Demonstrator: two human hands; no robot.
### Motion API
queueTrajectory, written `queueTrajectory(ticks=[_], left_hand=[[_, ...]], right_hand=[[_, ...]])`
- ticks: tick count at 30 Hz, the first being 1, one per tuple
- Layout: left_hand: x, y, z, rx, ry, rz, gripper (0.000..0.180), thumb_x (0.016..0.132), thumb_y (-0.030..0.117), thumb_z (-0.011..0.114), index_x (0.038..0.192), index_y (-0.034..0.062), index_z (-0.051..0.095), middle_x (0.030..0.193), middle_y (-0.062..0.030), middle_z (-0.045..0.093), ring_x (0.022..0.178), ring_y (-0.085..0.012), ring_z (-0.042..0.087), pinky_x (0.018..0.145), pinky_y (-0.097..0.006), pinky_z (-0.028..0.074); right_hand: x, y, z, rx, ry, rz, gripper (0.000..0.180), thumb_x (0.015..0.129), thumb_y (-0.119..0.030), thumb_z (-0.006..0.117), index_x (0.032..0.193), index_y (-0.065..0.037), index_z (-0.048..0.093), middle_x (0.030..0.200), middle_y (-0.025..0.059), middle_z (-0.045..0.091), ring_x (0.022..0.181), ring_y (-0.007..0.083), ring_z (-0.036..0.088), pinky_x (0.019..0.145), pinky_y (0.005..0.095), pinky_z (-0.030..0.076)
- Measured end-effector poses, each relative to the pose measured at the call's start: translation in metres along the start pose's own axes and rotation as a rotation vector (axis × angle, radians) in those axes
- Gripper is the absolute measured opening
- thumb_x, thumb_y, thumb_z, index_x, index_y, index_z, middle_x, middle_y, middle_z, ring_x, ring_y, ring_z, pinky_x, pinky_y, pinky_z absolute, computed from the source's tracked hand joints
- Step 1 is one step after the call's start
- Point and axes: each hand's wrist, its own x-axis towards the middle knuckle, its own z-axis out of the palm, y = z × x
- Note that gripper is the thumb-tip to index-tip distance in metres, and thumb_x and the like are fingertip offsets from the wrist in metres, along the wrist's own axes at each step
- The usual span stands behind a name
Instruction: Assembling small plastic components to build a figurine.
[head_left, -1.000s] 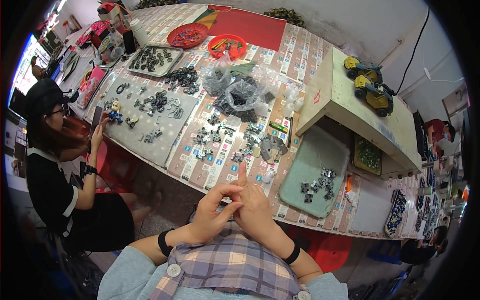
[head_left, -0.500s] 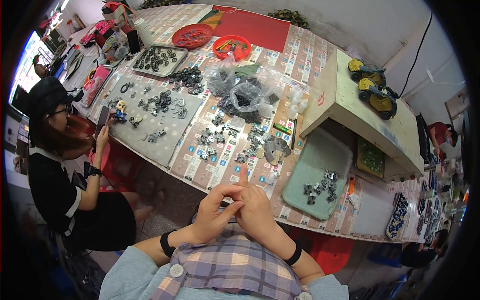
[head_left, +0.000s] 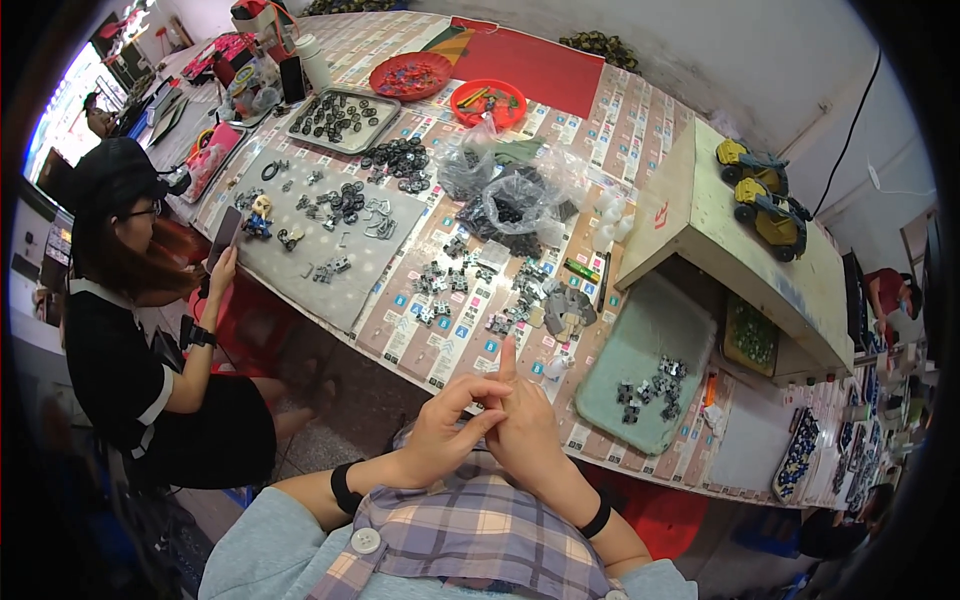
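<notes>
Close in front of my body, my two hands meet just off the table's near edge. My left hand [head_left: 447, 428] is closed, its thumb and fingertips pinched together against the right hand. On my right hand [head_left: 527, 432] the index finger points straight out toward the table, while the other fingers are curled and mostly hidden. Whether anything small sits between the hands cannot be made out. Beyond the fingertip lie small grey plastic parts [head_left: 512, 320] and flat grey-brown pieces [head_left: 570, 312]. A small white bottle [head_left: 556, 368] stands nearest the right hand.
To the right is a pale green tray [head_left: 610, 400] with grey parts, partly under a cream box shelf [head_left: 680, 215] carrying toy vehicles [head_left: 770, 215]. Plastic bags of black parts [head_left: 510, 205] lie farther back. At left, a seated person [head_left: 130, 330] holds a phone [head_left: 225, 237] beside a grey mat [head_left: 350, 290].
The whole view has shifted slightly, so the table appears farther right and lower. My hands stay joined in nearly the same pose.
</notes>
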Motion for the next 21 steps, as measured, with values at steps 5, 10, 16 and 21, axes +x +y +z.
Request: queueTrajectory(ticks=[5, 10, 16, 21], left_hand=[[0.001, 0.003, -0.002, 0.067, 0.001, 0.049, 0.022, 0.078, 0.004, 0.061, 0.1, 0.0039, 0.058, 0.087, -0.007, 0.055, 0.081, -0.0191, 0.055, 0.073, -0.028, 0.044], [0.011, 0.009, -0.008, 0.556, -0.12, 0.448, 0.04, 0.075, 0.015, 0.065, 0.113, 0.0054, 0.056, 0.116, -0.011, 0.052, 0.108, -0.0285, 0.048, 0.09, -0.035, 0.038], [0.014, 0.0, -0.009, 0.561, -0.291, 0.431, 0.056, 0.076, 0.02, 0.063, 0.125, 0.0001, 0.044, 0.134, -0.0151, 0.037, 0.125, -0.0321, 0.034, 0.098, -0.04, 0.032], [0.011, 0.001, -0.006, 0.514, -0.348, 0.432, 0.057, 0.082, 0.027, 0.058, 0.128, -0.0013, 0.04, 0.135, -0.0172, 0.036, 0.127, -0.0345, 0.03, 0.102, -0.04, 0.028]], right_hand=[[0.003, -0.003, -0.007, 0.017, -0.016, -0.002, 0.083, 0.073, -0.005, 0.059, 0.137, 0.007, 0.007, 0.089, 0.0135, 0.059, 0.078, 0.0312, 0.056, 0.069, 0.0364, 0.044], [0.004, -0.002, -0.007, 0.058, 0.038, -0.035, 0.076, 0.071, -0.006, 0.056, 0.134, 0.01, 0.016, 0.081, 0.0119, 0.054, 0.072, 0.026, 0.052, 0.064, 0.0355, 0.041], [0.004, 0.005, -0.009, 0.037, 0.037, -0.025, 0.077, 0.071, -0.008, 0.057, 0.135, 0.008, 0.017, 0.083, 0.0146, 0.054, 0.073, 0.0295, 0.052, 0.065, 0.0368, 0.041], [0.002, 0.011, -0.006, 0.157, 0.023, 0.085, 0.08, 0.072, -0.01, 0.059, 0.136, 0.005, 0.015, 0.085, 0.0153, 0.056, 0.076, 0.0315, 0.054, 0.067, 0.0372, 0.043]])
